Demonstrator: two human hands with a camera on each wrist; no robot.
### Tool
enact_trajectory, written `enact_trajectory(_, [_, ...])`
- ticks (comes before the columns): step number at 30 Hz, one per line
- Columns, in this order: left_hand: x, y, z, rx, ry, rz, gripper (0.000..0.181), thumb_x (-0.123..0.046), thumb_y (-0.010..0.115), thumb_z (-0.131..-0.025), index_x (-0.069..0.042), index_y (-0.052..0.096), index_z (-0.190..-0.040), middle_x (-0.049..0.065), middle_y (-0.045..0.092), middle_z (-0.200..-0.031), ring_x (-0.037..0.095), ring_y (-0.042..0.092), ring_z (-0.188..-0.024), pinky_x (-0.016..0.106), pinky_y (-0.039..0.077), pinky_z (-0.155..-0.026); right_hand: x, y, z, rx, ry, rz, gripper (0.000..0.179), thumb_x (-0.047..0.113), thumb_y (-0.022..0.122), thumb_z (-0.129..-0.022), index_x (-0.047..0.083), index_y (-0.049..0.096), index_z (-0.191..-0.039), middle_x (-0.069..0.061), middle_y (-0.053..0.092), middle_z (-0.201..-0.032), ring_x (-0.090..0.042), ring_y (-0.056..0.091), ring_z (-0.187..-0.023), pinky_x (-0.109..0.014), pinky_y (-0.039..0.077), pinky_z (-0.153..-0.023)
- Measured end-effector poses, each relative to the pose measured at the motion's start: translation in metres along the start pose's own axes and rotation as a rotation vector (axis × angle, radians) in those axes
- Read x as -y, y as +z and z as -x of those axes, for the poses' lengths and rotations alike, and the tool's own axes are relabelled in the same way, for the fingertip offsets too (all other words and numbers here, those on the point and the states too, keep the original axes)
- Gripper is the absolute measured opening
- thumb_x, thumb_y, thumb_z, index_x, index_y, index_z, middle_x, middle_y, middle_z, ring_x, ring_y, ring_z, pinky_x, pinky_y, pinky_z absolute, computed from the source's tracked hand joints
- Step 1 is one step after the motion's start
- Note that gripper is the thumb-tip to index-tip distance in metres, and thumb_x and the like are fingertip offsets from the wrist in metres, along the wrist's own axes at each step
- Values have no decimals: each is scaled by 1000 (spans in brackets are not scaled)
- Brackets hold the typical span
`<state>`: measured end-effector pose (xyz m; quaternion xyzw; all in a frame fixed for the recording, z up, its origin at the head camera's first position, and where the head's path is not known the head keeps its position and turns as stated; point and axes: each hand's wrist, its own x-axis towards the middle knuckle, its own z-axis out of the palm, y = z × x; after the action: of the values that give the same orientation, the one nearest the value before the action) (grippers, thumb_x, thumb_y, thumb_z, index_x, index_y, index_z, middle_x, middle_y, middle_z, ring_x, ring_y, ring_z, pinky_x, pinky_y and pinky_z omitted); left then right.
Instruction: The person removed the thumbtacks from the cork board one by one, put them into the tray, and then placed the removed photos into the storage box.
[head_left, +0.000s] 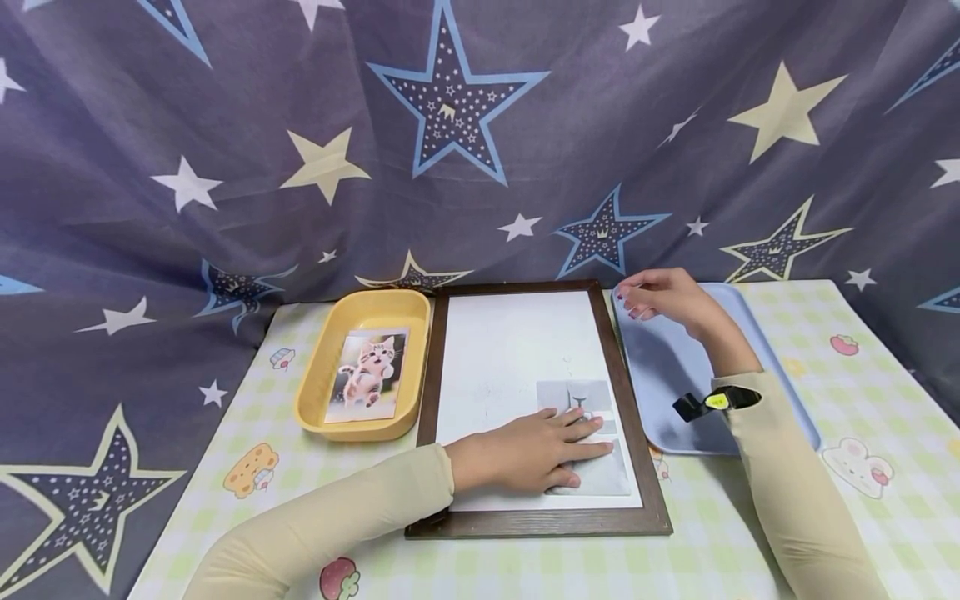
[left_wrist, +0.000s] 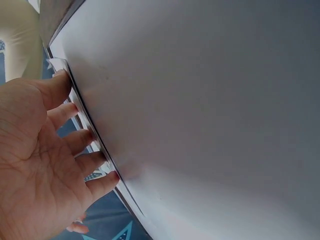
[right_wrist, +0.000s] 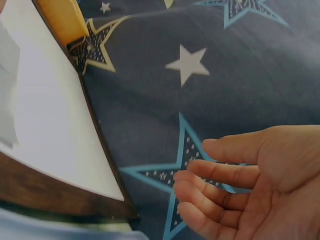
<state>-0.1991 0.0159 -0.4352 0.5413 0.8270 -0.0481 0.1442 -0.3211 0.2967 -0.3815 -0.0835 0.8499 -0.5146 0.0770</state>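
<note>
My left hand (head_left: 555, 450) lies palm down with spread fingers on pale grey picture pieces (head_left: 600, 479) at the lower right of a white board (head_left: 517, 350) in a dark brown frame. A small dark tail-like shape shows on the upper part of the picture, and the hand hides some of it. In the left wrist view, the fingertips (left_wrist: 111, 179) press along the thin edge of a piece on the board. Over the far left corner of the blue tray (head_left: 660, 375) hovers my right hand (head_left: 667, 296), its fingers loosely curled around nothing.
To the board's left stands a yellow tray (head_left: 315, 400) with a kitten picture card (head_left: 367, 375) lying in it. A checked tablecloth (head_left: 420, 575) covers the table, and a dark star-patterned curtain (head_left: 525, 233) hangs right behind. A black strap (head_left: 693, 407) sticks out from my right wrist.
</note>
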Motion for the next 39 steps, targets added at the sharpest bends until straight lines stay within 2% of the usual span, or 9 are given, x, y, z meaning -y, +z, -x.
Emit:
enact_trajectory(8, [-1,-1,1,-5,4,-12,61,-48,36,-109,-33,16,-164,0,10,-173,23,11,-160,45,27,-127,20,8,11,72,-42,54,36,19,61,-103,-8,63,-127,0,72,-88,-6,66,-75,-21,56,-69])
enact_trajectory(15, [-3,-2,2,3,3,-37,60,-49,34,-109,-33,16,-164,0,11,-173,23,12,-160,44,28,-127,32,13,21,98,-82,79,35,21,60,-104,-4,65,-128,8,70,-86,-6,65,-76,-22,55,-70])
enact_trajectory(22, [-4,-3,4,-1,4,-33,60,-49,35,-109,-33,17,-164,1,12,-173,24,13,-160,43,28,-127,41,23,21,141,-83,143,32,20,59,-104,-2,67,-126,-2,75,-95,-12,69,-83,-29,59,-78])
enact_trajectory(25, [-3,-3,4,-5,3,-40,60,-49,34,-109,-33,17,-164,0,12,-173,24,13,-160,43,28,-127,42,29,18,179,-78,173,31,20,60,-104,-1,69,-124,-5,75,-94,-18,70,-85,-34,60,-80])
enact_trajectory(31, [-2,-3,5,-4,3,-48,60,-49,35,-109,-33,17,-164,0,12,-173,24,13,-160,43,28,-127,37,45,18,291,-90,248,29,19,61,-103,-3,70,-119,-8,70,-85,-27,67,-80,-37,60,-75])
enact_trajectory(36, [-2,-2,5,-10,7,-48,59,-48,34,-109,-33,18,-164,0,13,-173,23,12,-160,43,27,-127,33,58,21,388,-97,295,27,13,60,-102,-7,69,-119,-16,68,-83,-24,62,-73,-38,57,-70])
enact_trajectory(39, [-2,-2,5,-12,8,-47,59,-48,34,-109,-33,18,-164,0,13,-173,23,12,-160,43,27,-127,30,63,23,432,-103,312,26,11,61,-101,-7,70,-117,-15,69,-80,-18,57,-67,-32,53,-63])
